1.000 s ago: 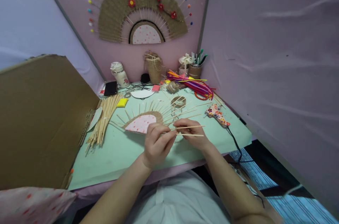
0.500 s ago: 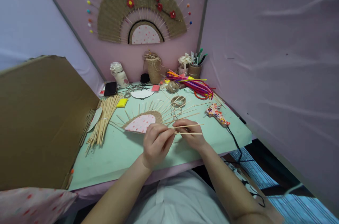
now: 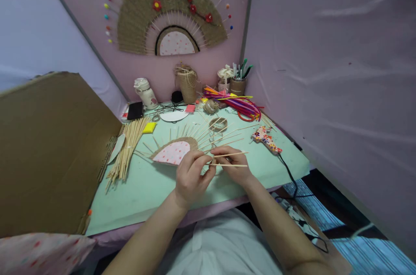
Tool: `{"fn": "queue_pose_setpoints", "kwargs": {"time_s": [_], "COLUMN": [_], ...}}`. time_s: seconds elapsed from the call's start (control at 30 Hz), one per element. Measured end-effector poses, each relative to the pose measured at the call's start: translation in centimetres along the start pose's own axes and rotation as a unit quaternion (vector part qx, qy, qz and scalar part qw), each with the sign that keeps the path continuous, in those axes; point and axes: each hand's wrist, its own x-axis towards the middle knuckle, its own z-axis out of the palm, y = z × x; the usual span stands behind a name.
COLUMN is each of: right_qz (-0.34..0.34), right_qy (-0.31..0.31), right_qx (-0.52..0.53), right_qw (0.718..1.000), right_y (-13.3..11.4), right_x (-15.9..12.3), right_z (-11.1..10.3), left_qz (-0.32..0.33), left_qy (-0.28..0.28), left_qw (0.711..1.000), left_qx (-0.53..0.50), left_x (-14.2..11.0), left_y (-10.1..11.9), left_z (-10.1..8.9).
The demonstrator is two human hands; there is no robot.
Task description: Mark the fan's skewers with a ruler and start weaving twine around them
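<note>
A half-round fan base (image 3: 172, 153) in pink spotted fabric with a burlap rim lies on the table, thin bamboo sticks (image 3: 224, 137) radiating from it. My left hand (image 3: 194, 174) is closed at the fan's right end, its thumb and fingers pinching there. Close beside it, my right hand (image 3: 234, 166) is closed with its fingertips around the lowest sticks, two of which poke out rightward over it. A loose twine (image 3: 216, 135) trails from a roll of twine (image 3: 219, 124) toward the hands; whether the fingers hold it too is hidden.
A bundle of sticks (image 3: 128, 147) lies left, by a cardboard panel (image 3: 55, 149). A floral glue gun (image 3: 267, 140) with a black cord rests right. Behind are pipe cleaners (image 3: 234, 104), a white bottle (image 3: 146, 93) and a twine cone (image 3: 187, 84). A finished fan (image 3: 130, 24) hangs on the wall.
My left thumb and fingers have parted slightly from the right fingertips, showing a bit of tan material between the hands. The view has shifted a little; the fan base stays in place.
</note>
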Motion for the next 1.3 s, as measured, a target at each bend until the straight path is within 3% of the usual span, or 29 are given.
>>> {"fn": "queue_pose_setpoints", "kwargs": {"time_s": [0.53, 0.97, 1.3], "right_qz": [-0.032, 0.007, -0.073], "right_qy": [-0.007, 0.006, 0.008], "right_qx": [-0.007, 0.017, -0.047], "right_qw": [0.999, 1.000, 0.996], "right_y": [-0.3, 0.3, -0.1], "right_x": [0.1, -0.3, -0.7], "right_z": [-0.2, 0.0, -0.4], "left_qz": [0.034, 0.049, 0.050], "left_qy": [0.001, 0.009, -0.021], "left_qw": [0.999, 0.999, 0.998], "left_qx": [-0.007, -0.008, -0.021], "left_x": [-0.1, -0.4, -0.7], "left_y": [-0.3, -0.8, -1.0], "left_z": [-0.2, -0.1, -0.3]}}
